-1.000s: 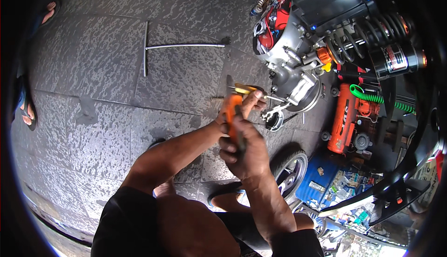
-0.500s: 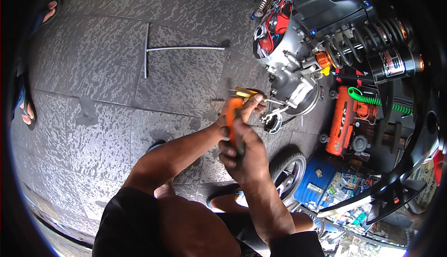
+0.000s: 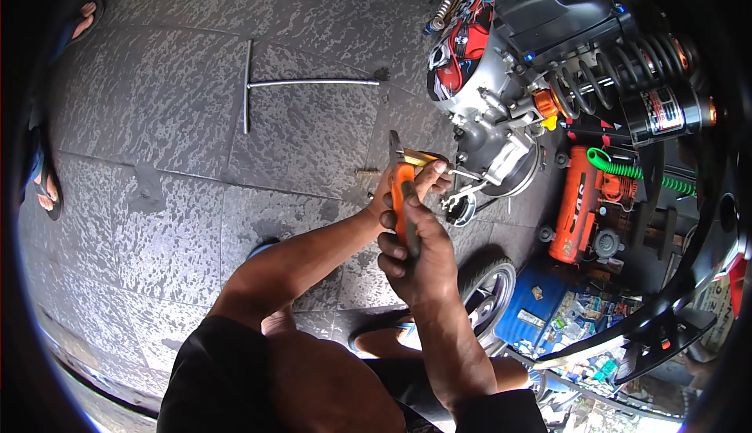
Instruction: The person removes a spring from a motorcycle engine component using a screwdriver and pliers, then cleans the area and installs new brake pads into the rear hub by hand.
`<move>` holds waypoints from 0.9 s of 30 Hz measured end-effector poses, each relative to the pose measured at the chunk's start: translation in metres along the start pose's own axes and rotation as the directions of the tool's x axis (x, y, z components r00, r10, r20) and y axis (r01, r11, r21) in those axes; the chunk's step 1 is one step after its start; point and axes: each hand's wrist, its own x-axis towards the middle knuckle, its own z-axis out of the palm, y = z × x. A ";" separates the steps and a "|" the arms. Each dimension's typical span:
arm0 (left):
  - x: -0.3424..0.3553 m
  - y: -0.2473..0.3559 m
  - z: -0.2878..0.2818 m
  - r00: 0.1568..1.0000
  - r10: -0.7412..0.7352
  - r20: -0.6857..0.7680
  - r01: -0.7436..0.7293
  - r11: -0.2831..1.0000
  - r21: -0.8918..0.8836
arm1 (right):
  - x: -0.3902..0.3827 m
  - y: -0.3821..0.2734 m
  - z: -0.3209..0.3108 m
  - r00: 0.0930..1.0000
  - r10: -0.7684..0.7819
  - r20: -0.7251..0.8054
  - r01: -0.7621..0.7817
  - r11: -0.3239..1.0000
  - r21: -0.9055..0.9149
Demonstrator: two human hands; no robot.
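My right hand (image 3: 417, 253) is wrapped round an orange-handled tool (image 3: 403, 194) with a flat dark blade pointing up and away from me. Behind it, my left hand (image 3: 429, 180) grips a yellow item (image 3: 417, 155), which lies crosswise against the tool's blade; exactly what it is, I cannot make out. Just right of both hands stands the engine (image 3: 489, 147) with its metal casing and lever, beside a small dark round part (image 3: 462, 212). A small tan bar (image 3: 366, 172) lies on the floor left of my hands.
A T-shaped metal bar (image 3: 305, 82) lies on the tiled floor. Along the right are a coil shock (image 3: 580, 84), an orange compressor (image 3: 572, 202), a green hose (image 3: 638, 170), a wheel (image 3: 489, 292) and a blue tray (image 3: 523, 319). Another person's feet (image 3: 48, 190) are at the left.
My right hand and the orange tool have shifted slightly against the yellow item; their motion blur has cleared and the blade shows more plainly. My left hand has barely moved.
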 end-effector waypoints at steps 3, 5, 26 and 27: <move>0.000 -0.001 0.009 1.000 0.021 -0.003 -0.021 1.000 -0.018 | -0.008 -0.003 0.002 0.996 0.046 0.077 -0.039 0.994 -0.100; -0.001 -0.002 0.011 0.997 0.026 -0.069 -0.027 1.000 -0.014 | -0.008 -0.005 0.001 0.992 0.064 0.110 -0.050 0.991 -0.125; 0.006 -0.015 0.000 0.999 0.027 -0.023 -0.027 0.999 0.025 | 0.002 -0.004 -0.005 1.000 -0.018 0.014 0.018 0.999 -0.029; 0.005 -0.013 0.000 1.000 0.006 -0.005 -0.006 1.000 0.026 | 0.003 -0.005 -0.005 1.000 -0.006 0.006 0.007 0.999 -0.046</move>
